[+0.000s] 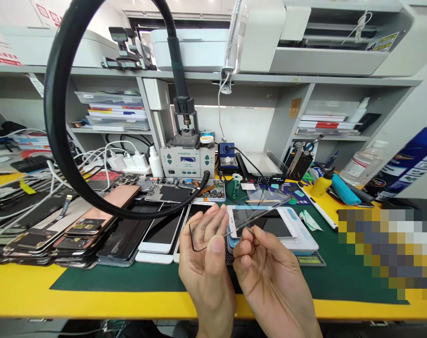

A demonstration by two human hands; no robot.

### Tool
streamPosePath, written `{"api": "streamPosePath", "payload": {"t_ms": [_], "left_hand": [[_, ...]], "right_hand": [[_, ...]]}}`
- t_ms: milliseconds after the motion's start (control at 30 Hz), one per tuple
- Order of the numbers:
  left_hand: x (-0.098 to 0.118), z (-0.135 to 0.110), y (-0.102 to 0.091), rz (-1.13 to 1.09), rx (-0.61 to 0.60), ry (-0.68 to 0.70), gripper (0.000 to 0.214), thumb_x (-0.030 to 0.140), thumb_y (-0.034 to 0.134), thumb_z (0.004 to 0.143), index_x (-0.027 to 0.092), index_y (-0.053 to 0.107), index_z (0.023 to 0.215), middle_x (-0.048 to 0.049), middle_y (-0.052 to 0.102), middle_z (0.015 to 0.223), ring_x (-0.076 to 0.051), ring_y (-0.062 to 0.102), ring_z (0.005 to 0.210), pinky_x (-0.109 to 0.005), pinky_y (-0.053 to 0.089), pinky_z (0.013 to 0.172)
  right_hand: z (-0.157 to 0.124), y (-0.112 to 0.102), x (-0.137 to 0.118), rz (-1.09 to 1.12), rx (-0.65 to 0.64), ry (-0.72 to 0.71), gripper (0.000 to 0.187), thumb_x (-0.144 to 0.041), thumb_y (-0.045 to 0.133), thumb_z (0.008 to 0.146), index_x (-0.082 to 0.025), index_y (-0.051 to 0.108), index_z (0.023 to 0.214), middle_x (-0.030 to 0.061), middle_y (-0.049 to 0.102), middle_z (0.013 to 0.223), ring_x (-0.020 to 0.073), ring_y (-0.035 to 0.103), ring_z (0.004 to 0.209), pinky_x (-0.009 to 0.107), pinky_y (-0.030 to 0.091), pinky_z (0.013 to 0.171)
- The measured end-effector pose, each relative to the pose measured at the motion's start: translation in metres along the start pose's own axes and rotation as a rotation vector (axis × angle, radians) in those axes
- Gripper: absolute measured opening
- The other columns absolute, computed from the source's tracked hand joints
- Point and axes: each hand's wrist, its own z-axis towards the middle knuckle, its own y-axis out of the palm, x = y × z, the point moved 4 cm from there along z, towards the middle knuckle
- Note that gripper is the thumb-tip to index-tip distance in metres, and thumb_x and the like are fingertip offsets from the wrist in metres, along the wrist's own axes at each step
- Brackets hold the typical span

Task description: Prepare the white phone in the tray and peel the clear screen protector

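Note:
My left hand [206, 253] is raised over the green mat, thumb and fingers pinched on a thin clear glass panel [259, 206] with a dark thin border strip looping at its left. My right hand [269, 277] sits beside it, its fingers pinched on the same panel's edge near a thin metal tool tip; I cannot tell which hand holds that tool. Beneath the panel lies a white phone [266, 223] face up in a white and blue holder [298, 234].
Stacks of phones and screens [79, 230] fill the left of the green mat [128, 277]. A hot-air station [187, 159] with a thick black hose [56, 94] stands behind. Bottles and tools [326, 183] lie at the right. The yellow table edge [93, 305] runs along the front.

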Motion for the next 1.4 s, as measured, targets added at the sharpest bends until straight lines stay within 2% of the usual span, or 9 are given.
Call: {"api": "streamPosePath", "payload": {"t_ms": [433, 800, 1167, 1400], "left_hand": [[0.0018, 0.0004, 0.0025, -0.010, 0.016, 0.008, 0.049, 0.038, 0.081, 0.077, 0.015, 0.056, 0.112, -0.0167, 0.071, 0.116, -0.032, 0.070, 0.109, -0.048, 0.054, 0.099], [0.0010, 0.0014, 0.0029, -0.015, 0.005, 0.000, 0.048, 0.038, 0.080, 0.078, 0.016, 0.055, 0.113, -0.0166, 0.070, 0.117, -0.032, 0.070, 0.109, -0.052, 0.052, 0.101], [0.0012, 0.0017, 0.0022, -0.017, 0.002, 0.011, 0.046, 0.038, 0.078, 0.080, 0.015, 0.056, 0.113, -0.0166, 0.070, 0.116, -0.031, 0.070, 0.109, -0.050, 0.053, 0.100], [-0.0001, 0.0027, 0.0009, -0.035, -0.006, 0.013, 0.043, 0.035, 0.076, 0.082, 0.015, 0.056, 0.114, -0.0170, 0.070, 0.117, -0.033, 0.069, 0.110, -0.053, 0.051, 0.102]], "right_hand": [[-0.0031, -0.0003, -0.0015, -0.037, 0.066, -0.076, 0.020, -0.005, 0.089, 0.058, -0.009, 0.078, 0.073, 0.0074, 0.079, 0.072, 0.0137, 0.075, 0.061, 0.017, 0.061, 0.060], [-0.0020, 0.0020, -0.0020, -0.043, 0.039, -0.087, 0.019, -0.005, 0.088, 0.059, -0.010, 0.078, 0.074, 0.0071, 0.079, 0.073, 0.0133, 0.075, 0.062, 0.017, 0.061, 0.060], [-0.0037, 0.0030, -0.0006, -0.036, 0.075, -0.099, 0.021, -0.004, 0.090, 0.056, -0.009, 0.078, 0.073, 0.0081, 0.079, 0.072, 0.0135, 0.074, 0.060, 0.017, 0.061, 0.059], [-0.0023, -0.0003, -0.0027, -0.031, 0.116, -0.117, 0.022, -0.003, 0.089, 0.056, -0.009, 0.078, 0.074, 0.0079, 0.079, 0.073, 0.0137, 0.074, 0.061, 0.018, 0.061, 0.060]]}}
